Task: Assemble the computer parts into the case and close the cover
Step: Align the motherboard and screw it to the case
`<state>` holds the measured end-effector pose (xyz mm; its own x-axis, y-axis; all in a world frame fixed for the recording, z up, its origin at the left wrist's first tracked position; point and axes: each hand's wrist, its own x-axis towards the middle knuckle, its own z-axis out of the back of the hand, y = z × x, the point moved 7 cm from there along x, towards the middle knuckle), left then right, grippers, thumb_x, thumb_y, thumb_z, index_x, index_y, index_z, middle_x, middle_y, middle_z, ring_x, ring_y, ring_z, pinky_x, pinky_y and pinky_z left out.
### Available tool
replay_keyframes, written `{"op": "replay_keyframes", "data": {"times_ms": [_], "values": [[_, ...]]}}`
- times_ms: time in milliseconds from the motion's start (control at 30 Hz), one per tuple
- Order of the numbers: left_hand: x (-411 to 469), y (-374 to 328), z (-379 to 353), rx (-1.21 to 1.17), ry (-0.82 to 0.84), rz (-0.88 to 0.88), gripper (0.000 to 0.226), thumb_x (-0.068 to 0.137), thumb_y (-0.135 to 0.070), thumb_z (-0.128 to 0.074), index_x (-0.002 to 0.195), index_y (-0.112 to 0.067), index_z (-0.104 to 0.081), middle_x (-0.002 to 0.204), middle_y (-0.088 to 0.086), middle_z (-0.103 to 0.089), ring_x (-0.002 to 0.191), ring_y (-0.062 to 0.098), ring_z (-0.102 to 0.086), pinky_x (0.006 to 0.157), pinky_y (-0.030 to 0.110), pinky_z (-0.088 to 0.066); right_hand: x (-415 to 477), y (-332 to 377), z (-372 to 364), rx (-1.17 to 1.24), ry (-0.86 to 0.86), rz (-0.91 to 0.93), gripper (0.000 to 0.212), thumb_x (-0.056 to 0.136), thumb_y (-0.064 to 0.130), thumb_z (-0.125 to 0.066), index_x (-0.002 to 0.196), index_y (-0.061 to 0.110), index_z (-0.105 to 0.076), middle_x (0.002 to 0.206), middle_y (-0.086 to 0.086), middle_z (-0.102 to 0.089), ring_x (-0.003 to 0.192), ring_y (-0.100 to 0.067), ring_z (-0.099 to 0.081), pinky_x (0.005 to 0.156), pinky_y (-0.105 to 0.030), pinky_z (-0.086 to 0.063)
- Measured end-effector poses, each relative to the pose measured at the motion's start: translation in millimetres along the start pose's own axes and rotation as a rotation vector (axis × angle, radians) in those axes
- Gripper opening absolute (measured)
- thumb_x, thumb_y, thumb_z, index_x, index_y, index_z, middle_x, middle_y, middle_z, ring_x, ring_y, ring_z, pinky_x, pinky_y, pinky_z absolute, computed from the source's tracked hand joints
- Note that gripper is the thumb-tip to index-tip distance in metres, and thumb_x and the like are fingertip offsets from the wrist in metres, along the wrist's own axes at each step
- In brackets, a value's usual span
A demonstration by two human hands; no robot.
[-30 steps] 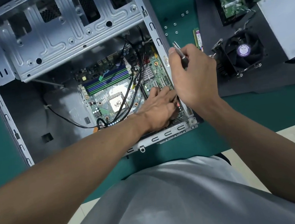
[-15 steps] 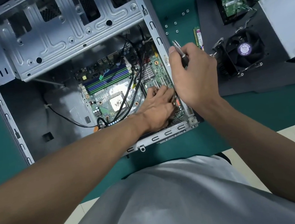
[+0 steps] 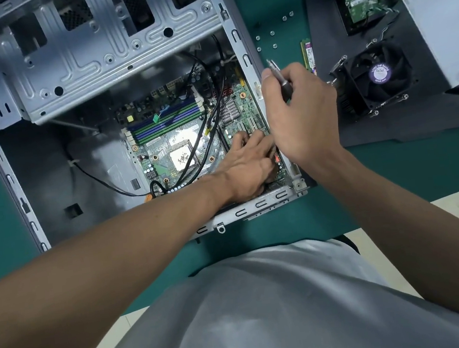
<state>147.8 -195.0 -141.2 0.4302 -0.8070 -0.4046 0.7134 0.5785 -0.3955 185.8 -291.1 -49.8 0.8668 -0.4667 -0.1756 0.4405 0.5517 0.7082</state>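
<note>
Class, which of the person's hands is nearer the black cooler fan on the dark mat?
Right. The right hand, gripping a screwdriver, is over the case wall, just left of the cooler fan; the left hand rests on the motherboard inside, farther left.

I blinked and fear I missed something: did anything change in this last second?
Hardly anything. The left hand still rests its fingers on the motherboard inside the case, and the right hand still grips the screwdriver over the case's edge. Nothing was picked up or let go. The fan and screws lie where they were.
</note>
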Motion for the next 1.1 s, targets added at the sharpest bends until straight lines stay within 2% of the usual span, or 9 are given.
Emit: {"op": "replay_keyframes", "data": {"times_ms": [100,367,433,533,633,833,900,1000,1100], "values": [[-1.3,0.4,0.6,0.07,0.007,-0.038,0.005,0.081,-0.014,-0.056,0.076,-0.013,-0.056,0.118,0.0,-0.042,0.11,0.019,-0.031,0.101,0.044,-0.026,-0.5,-0.3,-0.2,-0.001,0.001,-0.001,0.029,0.094,0.041,-0.042,0.073,0.021,-0.049,0.06,0.009,-0.048,0.055,-0.008,-0.042,0.058,-0.026,-0.026],[-0.8,-0.6,-1.5,0.152,0.025,-0.064,0.02,0.08,-0.011,-0.051,0.096,-0.014,-0.062,0.124,-0.002,-0.037,0.115,0.016,-0.028,0.107,0.047,-0.026,-0.8,1.9,0.0,0.0,-0.002,0.021,0.029,0.095,0.039,-0.043,0.075,0.02,-0.05,0.06,0.01,-0.048,0.055,-0.007,-0.042,0.057,-0.024,-0.025],[0.0,-1.1,-1.2,0.154,0.027,-0.066,0.024,0.079,-0.012,-0.044,0.095,-0.013,-0.061,0.124,-0.001,-0.037,0.114,0.016,-0.028,0.107,0.047,-0.026,-0.8,1.4,0.2,0.001,-0.002,0.019,0.03,0.095,0.039,-0.043,0.075,0.019,-0.052,0.062,0.008,-0.05,0.056,-0.01,-0.044,0.059,-0.026,-0.029],[2.8,-0.3,2.3,0.073,0.038,-0.034,0.044,0.076,-0.021,-0.018,0.092,-0.01,-0.057,0.118,0.001,-0.038,0.111,0.016,-0.028,0.108,0.048,-0.025,-0.1,1.8,0.9,-0.003,-0.006,0.019,0.029,0.095,0.039,-0.043,0.075,0.02,-0.05,0.062,0.008,-0.05,0.056,-0.01,-0.043,0.058,-0.026,-0.026],[5.6,1.8,-1.1,0.063,0.064,-0.023,0.05,0.074,-0.026,-0.012,0.095,-0.01,-0.054,0.122,0.002,-0.038,0.115,0.017,-0.03,0.11,0.049,-0.022,-0.4,3.2,1.0,-0.011,-0.009,0.021,0.028,0.095,0.039,-0.042,0.075,0.021,-0.05,0.062,0.008,-0.05,0.056,-0.008,-0.043,0.056,-0.025,-0.025],[7.8,9.0,1.5,-0.109,0.028,0.004,0.042,0.084,-0.026,-0.025,0.118,-0.018,-0.05,0.123,0.001,-0.04,0.112,0.018,-0.03,0.108,0.039,-0.018,-3.5,5.3,3.9,-0.043,-0.025,0.051,0.024,0.095,0.039,-0.044,0.085,0.02,-0.054,0.072,0.006,-0.057,0.064,-0.012,-0.05,0.06,-0.024,-0.03],[7.0,6.4,3.9,-0.031,0.013,-0.058,0.038,0.089,-0.023,-0.03,0.122,-0.021,-0.049,0.128,0.0,-0.042,0.113,0.017,-0.034,0.103,0.034,-0.015,-4.5,7.7,5.3,-0.076,-0.036,0.08,0.022,0.096,0.036,-0.045,0.089,0.018,-0.055,0.077,0.004,-0.059,0.067,-0.013,-0.051,0.06,-0.022,-0.029],[2.4,2.8,5.3,0.157,-0.04,-0.188,0.029,0.09,-0.022,-0.044,0.113,-0.023,-0.062,0.129,-0.005,-0.046,0.114,0.012,-0.034,0.098,0.032,-0.017,-5.0,11.2,6.9,-0.124,-0.053,0.116,0.024,0.096,0.034,-0.043,0.093,0.014,-0.056,0.083,0.002,-0.06,0.071,-0.015,-0.052,0.062,-0.022,-0.028],[-0.7,1.1,5.8,0.232,-0.014,-0.264,0.016,0.083,-0.027,-0.061,0.098,-0.026,-0.069,0.123,-0.01,-0.049,0.115,0.013,-0.033,0.101,0.039,-0.022,-5.8,14.8,7.0,-0.161,-0.066,0.149,0.027,0.097,0.033,-0.042,0.095,0.011,-0.057,0.084,-0.001,-0.06,0.072,-0.017,-0.052,0.063,-0.023,-0.027]]}}
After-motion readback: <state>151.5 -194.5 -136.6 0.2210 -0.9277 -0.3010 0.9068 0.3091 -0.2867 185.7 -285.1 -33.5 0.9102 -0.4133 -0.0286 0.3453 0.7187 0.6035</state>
